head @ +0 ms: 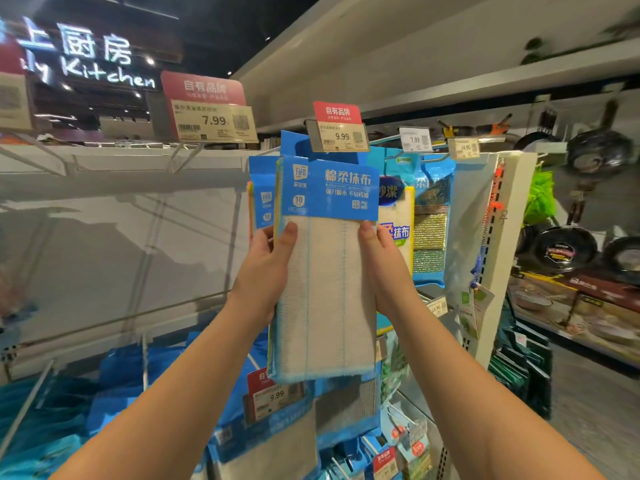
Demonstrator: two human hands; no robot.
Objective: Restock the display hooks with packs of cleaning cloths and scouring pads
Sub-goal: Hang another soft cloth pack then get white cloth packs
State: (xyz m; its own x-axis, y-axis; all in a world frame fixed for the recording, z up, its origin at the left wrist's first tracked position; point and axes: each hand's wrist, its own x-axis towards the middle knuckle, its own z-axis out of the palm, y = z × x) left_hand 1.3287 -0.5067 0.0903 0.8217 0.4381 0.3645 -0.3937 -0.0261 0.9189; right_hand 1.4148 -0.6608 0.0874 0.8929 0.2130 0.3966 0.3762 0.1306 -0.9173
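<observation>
Both hands hold 1 cloth pack (325,271) upright in the centre of the frame, raised to the hook under the 9.99 tag (337,135). The left hand (268,268) grasps the pack's left edge, thumb laid on the white cloth just below the blue header card, the other fingers hidden behind. The right hand (384,268) grasps the right edge the same way, thumb on the front. The top of the header card sits behind the tag; whether the hook already passes through its hole cannot be told. A second cloth pack (260,192) with the same blue card hangs just behind and to the left, partly covered by the held one. To the right, touching or nearly so, hangs a yellow-edged pack (398,216), then a scouring pad pack (431,233) with gold and green pads. At upper left a 7.99 tag (214,121) stands over a bare hook (183,155) against the grey back panel (104,244). More blue packs (117,382) crowd the lower left and bottom centre, with another 9.99 tag (273,396) among them. Dark pans (564,249) hang at the far right.
</observation>
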